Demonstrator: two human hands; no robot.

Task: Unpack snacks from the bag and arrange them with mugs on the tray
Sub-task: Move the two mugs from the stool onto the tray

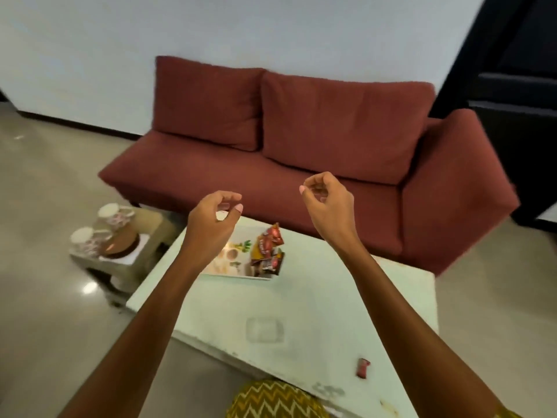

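A white patterned tray (224,268) lies on the far left part of the white table (331,297). Several red and brown snack packets (268,250) are piled at its right end. One small red packet (363,367) lies alone near the table's front right. Two floral mugs (116,214) (84,241) stand on a low side table (141,236) to the left. My left hand (215,224) hovers above the tray's left part with its fingers loosely curled and nothing in it. My right hand (327,203) hangs in the air to the right, likewise curled and holding nothing.
A red sofa (301,164) stands right behind the table. A brown round object (120,244) sits beside the mugs on the side table. A faint clear plastic shape (265,330) lies mid-table. Yellow zigzag fabric (271,399) shows at the bottom edge.
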